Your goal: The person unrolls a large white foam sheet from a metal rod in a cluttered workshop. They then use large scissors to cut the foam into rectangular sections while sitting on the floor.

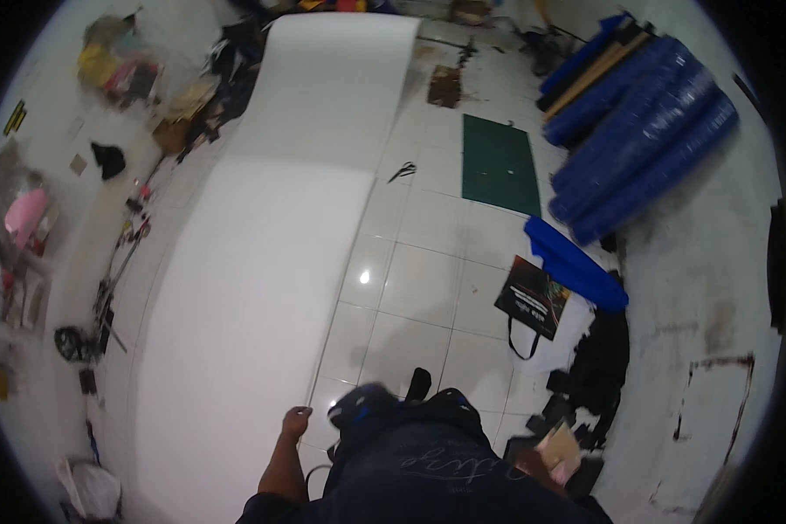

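Note:
A long white sheet (pixel 262 262) lies flat on the tiled floor and runs from the near left to the far middle. My left hand (pixel 295 424) rests on its right edge near the close end, fingers curled at the border. My right hand (pixel 533 467) is blurred at the lower right, next to a small tan flat piece (pixel 559 447); I cannot tell whether it grips it. My dark trousers (pixel 419 463) fill the lower middle.
Scissors (pixel 402 172) and a green cutting mat (pixel 498 163) lie right of the sheet. Blue rolls (pixel 637 131) lean by the right wall, with blue cloth (pixel 576 266), a black bag (pixel 533 301) and black scraps (pixel 594 367) below them. Clutter (pixel 113 65) lines the left wall.

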`<state>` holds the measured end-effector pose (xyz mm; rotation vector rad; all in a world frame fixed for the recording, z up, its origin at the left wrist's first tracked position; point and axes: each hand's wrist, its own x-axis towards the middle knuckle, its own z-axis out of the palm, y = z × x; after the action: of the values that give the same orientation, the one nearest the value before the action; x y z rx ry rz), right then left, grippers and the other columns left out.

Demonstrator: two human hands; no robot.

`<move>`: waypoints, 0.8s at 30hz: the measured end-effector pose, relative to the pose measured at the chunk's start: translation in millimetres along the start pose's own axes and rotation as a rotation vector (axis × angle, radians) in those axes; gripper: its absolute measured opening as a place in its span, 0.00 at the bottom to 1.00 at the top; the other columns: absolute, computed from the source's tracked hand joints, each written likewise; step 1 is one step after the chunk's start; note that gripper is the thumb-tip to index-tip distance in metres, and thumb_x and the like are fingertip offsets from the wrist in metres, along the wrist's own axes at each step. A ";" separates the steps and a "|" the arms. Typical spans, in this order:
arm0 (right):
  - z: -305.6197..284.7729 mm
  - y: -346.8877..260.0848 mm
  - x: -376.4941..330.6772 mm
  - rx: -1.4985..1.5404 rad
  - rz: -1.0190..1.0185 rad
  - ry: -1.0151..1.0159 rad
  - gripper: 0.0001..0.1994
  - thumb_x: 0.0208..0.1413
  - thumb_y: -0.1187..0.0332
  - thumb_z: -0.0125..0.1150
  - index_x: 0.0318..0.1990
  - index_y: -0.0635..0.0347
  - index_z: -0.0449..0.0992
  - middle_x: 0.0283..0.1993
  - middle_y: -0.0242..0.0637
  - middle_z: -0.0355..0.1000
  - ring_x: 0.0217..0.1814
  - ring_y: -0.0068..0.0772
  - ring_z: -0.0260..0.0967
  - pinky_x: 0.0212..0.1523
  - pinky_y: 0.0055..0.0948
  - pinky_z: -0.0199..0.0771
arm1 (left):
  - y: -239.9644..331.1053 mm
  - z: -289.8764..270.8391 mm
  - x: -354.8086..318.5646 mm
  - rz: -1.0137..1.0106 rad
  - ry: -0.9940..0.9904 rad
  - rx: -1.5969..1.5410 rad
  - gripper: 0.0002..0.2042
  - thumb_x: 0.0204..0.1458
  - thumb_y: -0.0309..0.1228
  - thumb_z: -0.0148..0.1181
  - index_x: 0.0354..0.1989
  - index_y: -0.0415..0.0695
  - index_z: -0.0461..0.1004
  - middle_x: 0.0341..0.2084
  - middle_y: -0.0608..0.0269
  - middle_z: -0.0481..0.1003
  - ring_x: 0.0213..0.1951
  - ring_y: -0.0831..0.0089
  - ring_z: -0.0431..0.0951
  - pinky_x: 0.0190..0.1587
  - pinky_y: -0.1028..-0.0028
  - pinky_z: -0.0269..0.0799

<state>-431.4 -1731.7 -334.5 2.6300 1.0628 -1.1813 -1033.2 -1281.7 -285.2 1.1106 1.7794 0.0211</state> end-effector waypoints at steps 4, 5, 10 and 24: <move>-276.1 -99.7 242.9 0.124 -0.051 0.369 0.13 0.55 0.60 0.54 0.36 0.62 0.76 0.32 0.46 0.75 0.33 0.45 0.72 0.34 0.49 0.69 | 34.3 38.4 15.5 -0.131 -0.165 0.124 0.24 0.50 0.49 0.59 0.44 0.40 0.79 0.45 0.47 0.77 0.51 0.54 0.76 0.55 0.63 0.69; -341.1 -160.3 281.2 0.424 0.017 0.428 0.16 0.60 0.58 0.54 0.33 0.65 0.74 0.26 0.40 0.72 0.26 0.35 0.70 0.30 0.40 0.69 | 46.8 43.4 23.4 -0.170 -0.194 0.149 0.25 0.50 0.50 0.58 0.44 0.40 0.80 0.45 0.47 0.77 0.51 0.53 0.76 0.56 0.63 0.69; -523.6 -420.8 428.5 0.595 -0.458 0.527 0.12 0.61 0.62 0.55 0.41 0.62 0.75 0.29 0.33 0.72 0.27 0.22 0.68 0.30 0.26 0.69 | 140.8 60.4 121.7 -0.209 -0.048 -0.036 0.24 0.51 0.51 0.57 0.43 0.41 0.80 0.45 0.47 0.77 0.51 0.53 0.76 0.55 0.61 0.69; -586.8 -750.6 654.7 -0.175 -0.646 -0.314 0.21 0.56 0.50 0.59 0.46 0.59 0.77 0.45 0.45 0.76 0.49 0.45 0.73 0.51 0.38 0.71 | 669.2 -23.2 372.1 0.068 0.284 -0.763 0.22 0.56 0.42 0.58 0.49 0.34 0.75 0.37 0.57 0.77 0.39 0.72 0.75 0.45 0.71 0.70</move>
<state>-218.5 -602.0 -213.0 1.9235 1.9033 -1.4448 -634.8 -629.7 -228.6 0.6199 1.7345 0.8629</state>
